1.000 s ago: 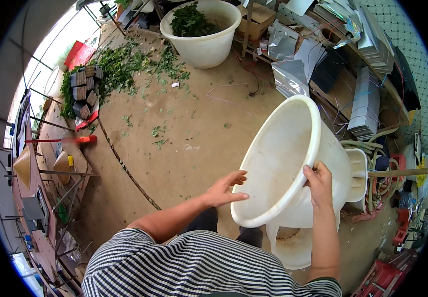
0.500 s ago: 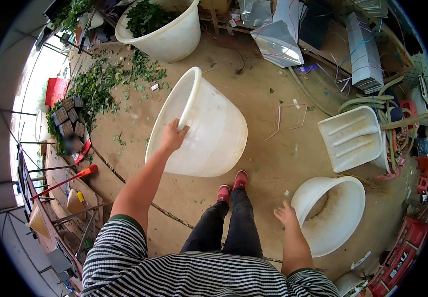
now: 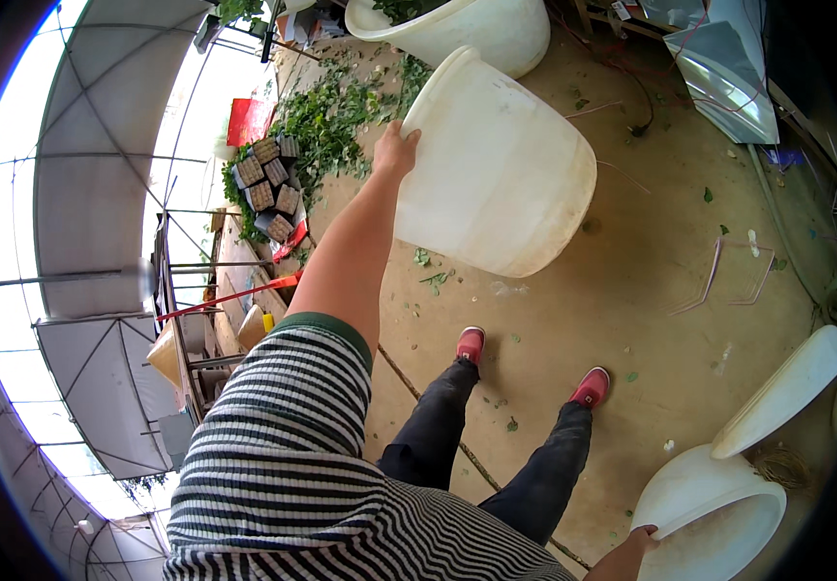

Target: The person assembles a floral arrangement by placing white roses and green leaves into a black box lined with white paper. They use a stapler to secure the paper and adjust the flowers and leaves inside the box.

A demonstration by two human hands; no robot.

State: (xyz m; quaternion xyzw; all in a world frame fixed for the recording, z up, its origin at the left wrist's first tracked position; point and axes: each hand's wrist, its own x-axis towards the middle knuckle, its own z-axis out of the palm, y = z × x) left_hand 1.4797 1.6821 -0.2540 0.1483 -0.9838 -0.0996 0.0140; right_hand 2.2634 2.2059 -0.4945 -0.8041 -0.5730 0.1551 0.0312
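My left hand (image 3: 396, 153), arm stretched out ahead, is closed on the rim of a large white plastic tub (image 3: 496, 174). That tub is tilted, its mouth facing left and its stained base to the right. At the lower right my right hand (image 3: 637, 544) is at the rim of a second white tub (image 3: 675, 492), fingers closed over the edge. This second tub lies tipped, and part of its brownish inside shows. The hand's wrist is partly cut off by the picture's lower edge.
A third white tub (image 3: 505, 41) with greens stands at the top. Leafy cuttings (image 3: 341, 131) litter the floor beside stacked trays (image 3: 268, 179). A white shovel blade (image 3: 781, 392) leans at right, near a bent wire frame (image 3: 723, 276). Shiny sheets (image 3: 728, 82) stand at upper right.
My view has swung to the right. The left hand has carried the first tub farther ahead. My right hand, open before, has reached the second tub's rim. My feet have stepped wider apart.
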